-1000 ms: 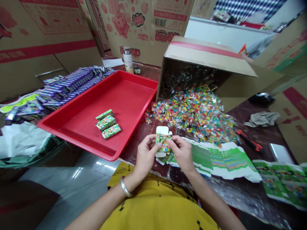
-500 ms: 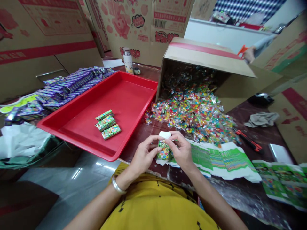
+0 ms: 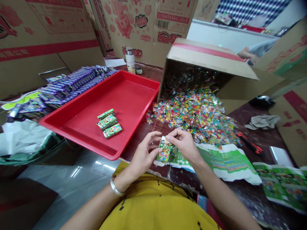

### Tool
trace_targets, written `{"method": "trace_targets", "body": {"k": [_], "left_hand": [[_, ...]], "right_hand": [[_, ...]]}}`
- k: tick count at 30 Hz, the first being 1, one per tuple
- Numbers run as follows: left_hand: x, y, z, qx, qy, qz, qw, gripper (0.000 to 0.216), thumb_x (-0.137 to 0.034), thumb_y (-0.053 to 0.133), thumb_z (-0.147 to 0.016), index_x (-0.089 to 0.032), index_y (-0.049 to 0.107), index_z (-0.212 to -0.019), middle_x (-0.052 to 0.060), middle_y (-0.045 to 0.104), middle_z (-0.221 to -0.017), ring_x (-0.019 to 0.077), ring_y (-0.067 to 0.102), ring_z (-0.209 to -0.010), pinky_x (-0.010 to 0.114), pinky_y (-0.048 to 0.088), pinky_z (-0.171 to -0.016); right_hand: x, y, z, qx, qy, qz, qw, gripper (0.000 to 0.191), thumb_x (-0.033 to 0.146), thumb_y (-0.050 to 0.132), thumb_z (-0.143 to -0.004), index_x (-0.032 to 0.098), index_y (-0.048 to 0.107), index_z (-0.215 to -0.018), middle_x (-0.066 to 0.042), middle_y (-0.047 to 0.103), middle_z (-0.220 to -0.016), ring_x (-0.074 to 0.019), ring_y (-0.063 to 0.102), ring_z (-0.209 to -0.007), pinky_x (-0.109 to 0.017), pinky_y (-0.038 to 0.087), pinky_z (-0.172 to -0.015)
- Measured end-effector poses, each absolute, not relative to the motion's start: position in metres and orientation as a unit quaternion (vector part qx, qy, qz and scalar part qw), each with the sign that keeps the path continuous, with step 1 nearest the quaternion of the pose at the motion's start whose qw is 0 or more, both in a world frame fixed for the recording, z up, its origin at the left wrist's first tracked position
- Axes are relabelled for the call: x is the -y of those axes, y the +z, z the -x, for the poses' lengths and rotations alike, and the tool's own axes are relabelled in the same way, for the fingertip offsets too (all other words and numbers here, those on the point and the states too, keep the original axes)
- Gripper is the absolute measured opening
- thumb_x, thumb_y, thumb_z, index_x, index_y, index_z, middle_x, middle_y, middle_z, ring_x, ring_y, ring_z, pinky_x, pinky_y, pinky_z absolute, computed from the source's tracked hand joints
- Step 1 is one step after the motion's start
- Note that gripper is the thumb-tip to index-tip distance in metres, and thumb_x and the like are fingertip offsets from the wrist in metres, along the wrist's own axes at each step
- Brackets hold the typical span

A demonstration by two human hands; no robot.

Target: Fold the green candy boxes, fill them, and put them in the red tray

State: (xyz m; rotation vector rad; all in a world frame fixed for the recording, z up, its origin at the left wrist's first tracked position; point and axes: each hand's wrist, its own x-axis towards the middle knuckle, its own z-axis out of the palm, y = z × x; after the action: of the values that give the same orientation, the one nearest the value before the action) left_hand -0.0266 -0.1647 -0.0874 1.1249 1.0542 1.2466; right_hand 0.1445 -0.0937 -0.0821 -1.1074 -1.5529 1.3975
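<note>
Between my two hands is a small green candy box (image 3: 164,151), its printed face toward me. My left hand (image 3: 145,152) grips its left side, thumb on the front and fingers behind. The fingers of my right hand (image 3: 185,144) pinch its upper end, where the white flap no longer stands up. Flat green cartons (image 3: 220,159) lie in an overlapping row just right of the box. Beyond my hands spreads a heap of wrapped colourful candies (image 3: 194,111), spilling from a cardboard box (image 3: 203,52) on its side.
At left stands a red tray (image 3: 79,134) holding three green boxes (image 3: 107,122). Purple boxes (image 3: 72,81) are stacked behind it. A flask (image 3: 130,60) stands at the back. A red-and-black cutter (image 3: 249,142) and a cloth (image 3: 262,122) lie at right. Another person's arm (image 3: 254,52) shows at upper right.
The white top flap has been folded down by my right hand, and the box's upper end now looks closed. My left hand keeps its hold. The other person's hand has shifted.
</note>
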Motion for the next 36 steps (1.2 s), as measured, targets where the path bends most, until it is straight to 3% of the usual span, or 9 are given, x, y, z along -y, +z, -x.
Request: {"method": "trace_targets", "body": {"k": [7,10,16,18,20,24,27,31,36], "left_hand": [[0.164,-0.085,0.028,-0.447,0.515,-0.472,0.559,0.041,-0.015,0.063,-0.084,-0.023,0.062,-0.124,0.007,0.063,-0.127,0.0197,0.067,-0.098,0.030,0.054,-0.086],[0.165,-0.088,0.028,-0.446,0.524,-0.454,0.566,0.032,-0.017,0.064,-0.085,-0.020,0.064,-0.117,0.007,0.067,-0.118,0.0183,0.068,-0.090,0.029,0.054,-0.082],[0.165,-0.098,0.027,-0.462,0.514,-0.424,0.585,0.021,-0.022,0.070,-0.081,-0.017,0.062,-0.100,0.004,0.067,-0.095,0.0157,0.066,-0.082,0.026,0.053,-0.073],[0.163,-0.101,0.027,-0.485,0.521,-0.416,0.566,0.021,-0.025,0.074,-0.078,-0.016,0.057,-0.087,0.002,0.065,-0.086,0.0133,0.063,-0.076,0.023,0.052,-0.068],[0.160,-0.104,0.029,-0.509,0.527,-0.397,0.553,0.027,-0.029,0.076,-0.076,-0.016,0.052,-0.082,-0.001,0.061,-0.080,0.0107,0.059,-0.068,0.020,0.050,-0.058],[0.157,-0.106,0.033,-0.508,0.534,-0.304,0.603,0.041,-0.032,0.076,-0.075,-0.018,0.053,-0.107,-0.001,0.060,-0.083,0.0122,0.061,-0.066,0.023,0.053,-0.051],[0.156,-0.107,0.035,-0.471,0.528,-0.238,0.665,0.053,-0.024,0.081,-0.070,-0.015,0.059,-0.117,0.006,0.065,-0.095,0.0180,0.067,-0.085,0.033,0.060,-0.072],[0.153,-0.113,0.032,-0.436,0.520,-0.205,0.706,0.039,-0.020,0.081,-0.069,-0.011,0.068,-0.104,0.011,0.070,-0.107,0.0204,0.067,-0.096,0.036,0.055,-0.089],[0.152,-0.120,0.022,-0.447,0.539,-0.200,0.685,0.032,-0.020,0.082,-0.068,-0.013,0.065,-0.093,0.006,0.072,-0.094,0.0153,0.067,-0.083,0.030,0.054,-0.081]], "right_hand": [[0.103,-0.075,-0.144,0.671,0.482,0.400,0.398,0.018,0.035,0.070,-0.084,0.019,0.067,-0.076,-0.005,0.068,-0.087,-0.0186,0.063,-0.082,-0.029,0.050,-0.071],[0.116,-0.078,-0.144,0.689,0.482,0.388,0.377,0.015,0.033,0.073,-0.082,0.022,0.068,-0.091,-0.007,0.066,-0.104,-0.0214,0.064,-0.096,-0.028,0.053,-0.068],[0.094,-0.088,-0.157,0.741,0.451,0.381,0.322,0.015,0.033,0.061,-0.091,0.021,0.067,-0.098,-0.006,0.069,-0.102,-0.0203,0.066,-0.092,-0.032,0.056,-0.075],[0.066,-0.094,-0.166,0.774,0.342,0.426,0.318,0.019,0.030,0.060,-0.092,0.022,0.065,-0.109,-0.006,0.069,-0.100,-0.0198,0.066,-0.084,-0.032,0.055,-0.071],[0.037,-0.102,-0.174,0.828,0.157,0.460,0.280,0.022,0.019,0.063,-0.087,0.023,0.068,-0.108,-0.009,0.068,-0.111,-0.0242,0.062,-0.098,-0.036,0.053,-0.078],[0.001,-0.114,-0.182,0.875,0.027,0.431,0.219,0.014,0.018,0.062,-0.088,0.025,0.074,-0.094,-0.009,0.070,-0.106,-0.0263,0.058,-0.103,-0.036,0.049,-0.081],[0.002,-0.109,-0.184,0.835,0.060,0.449,0.312,0.016,0.029,0.059,-0.093,0.022,0.073,-0.092,-0.008,0.072,-0.098,-0.0244,0.062,-0.095,-0.037,0.049,-0.084],[0.020,-0.088,-0.186,0.690,0.210,0.503,0.476,0.023,0.041,0.064,-0.088,0.019,0.072,-0.091,-0.004,0.071,-0.081,-0.0186,0.063,-0.068,-0.031,0.051,-0.065],[0.039,-0.066,-0.190,0.649,0.395,0.481,0.438,0.025,0.043,0.071,-0.080,0.017,0.071,-0.078,-0.002,0.066,-0.064,-0.0161,0.059,-0.057,-0.027,0.048,-0.053]]}}
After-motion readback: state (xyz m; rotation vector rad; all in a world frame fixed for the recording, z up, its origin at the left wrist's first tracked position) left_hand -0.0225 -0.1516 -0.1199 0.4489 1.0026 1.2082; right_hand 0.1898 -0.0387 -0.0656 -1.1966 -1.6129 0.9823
